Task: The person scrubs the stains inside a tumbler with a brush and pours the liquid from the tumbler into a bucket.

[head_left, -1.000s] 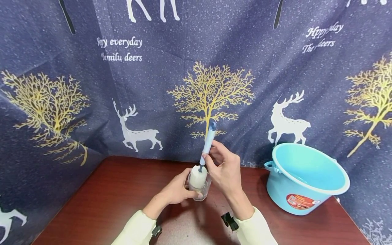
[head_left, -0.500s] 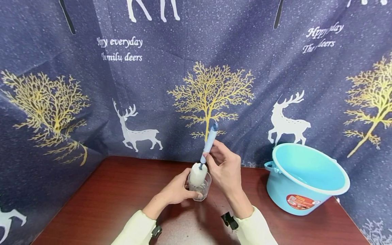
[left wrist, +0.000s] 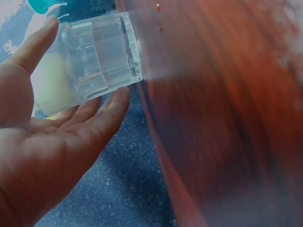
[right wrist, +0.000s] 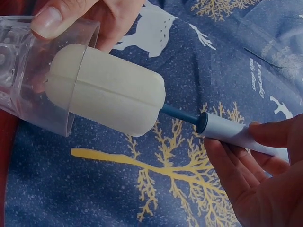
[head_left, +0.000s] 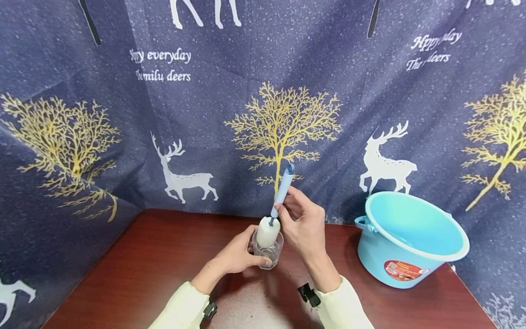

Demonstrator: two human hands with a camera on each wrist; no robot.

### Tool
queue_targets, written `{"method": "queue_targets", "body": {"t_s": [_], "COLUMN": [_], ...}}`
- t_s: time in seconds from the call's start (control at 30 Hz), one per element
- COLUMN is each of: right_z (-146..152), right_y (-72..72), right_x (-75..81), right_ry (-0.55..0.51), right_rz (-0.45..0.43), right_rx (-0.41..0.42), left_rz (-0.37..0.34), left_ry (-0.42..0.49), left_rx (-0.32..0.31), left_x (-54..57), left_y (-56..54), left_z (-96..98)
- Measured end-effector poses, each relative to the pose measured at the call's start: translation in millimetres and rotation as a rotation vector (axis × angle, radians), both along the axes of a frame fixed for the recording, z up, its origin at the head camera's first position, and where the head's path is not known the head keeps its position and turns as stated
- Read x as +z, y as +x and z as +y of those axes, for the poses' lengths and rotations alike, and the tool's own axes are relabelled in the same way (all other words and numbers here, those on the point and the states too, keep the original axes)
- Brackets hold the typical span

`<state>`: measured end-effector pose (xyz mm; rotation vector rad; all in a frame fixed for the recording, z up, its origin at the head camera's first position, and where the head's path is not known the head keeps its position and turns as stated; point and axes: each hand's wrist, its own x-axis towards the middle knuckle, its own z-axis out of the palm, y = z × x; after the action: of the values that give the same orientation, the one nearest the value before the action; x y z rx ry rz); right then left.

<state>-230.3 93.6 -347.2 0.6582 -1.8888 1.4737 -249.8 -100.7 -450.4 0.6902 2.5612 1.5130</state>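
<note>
Sponge brush point(right wrist: 179, 114) is seen partly inside clear cup point(left wrist: 102, 54); lower end of its head lies within the rim, upper part stands out above it. Sponge head point(right wrist: 106, 90) is off-white, rounded at both ends, marked by one lengthwise groove. It is joined by a thin dark-blue stem to a pale-blue handle point(right wrist: 226, 128), topped by a darker blue loop point(head_left: 290, 168). In head view the handle is tilted toward 1 o'clock. Handle is pinched in the right hand point(head_left: 304, 226), at the cup's 2 o'clock, thumb and fingers closed on it. Cup is gripped from 9 o'clock by the left hand point(head_left: 234, 255), thumb and fingers parted by its width. Cup wall is transparent, faceted toward the base; contact with red-brown surface point(head_left: 164, 265) cannot be told. Light-blue bucket point(head_left: 380, 256) is noted at 3 o'clock, well apart.
</note>
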Motion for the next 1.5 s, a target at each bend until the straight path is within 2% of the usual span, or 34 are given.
{"method": "queue_targets", "body": {"t_s": [0.53,1.1,1.5], "right_z": [-0.1,-2.8,-2.3], "right_y": [-6.5,-15.2,-17.3], "right_x": [-5.6,-19.8,-24.6], "right_ry": [0.047,0.121,0.206], "right_rz": [-0.023,-0.08,-0.094], "right_rx": [-0.025,-0.063,-0.072], "left_rz": [-0.032,-0.036,-0.041], "left_ry": [0.061,0.023,0.046], "left_rx": [-0.012,-0.003,-0.01], "left_x": [2.7,-1.8,-2.6], "left_y": [-0.8,-2.2,-1.8], "left_z": [1.4,-0.4,-0.1]}}
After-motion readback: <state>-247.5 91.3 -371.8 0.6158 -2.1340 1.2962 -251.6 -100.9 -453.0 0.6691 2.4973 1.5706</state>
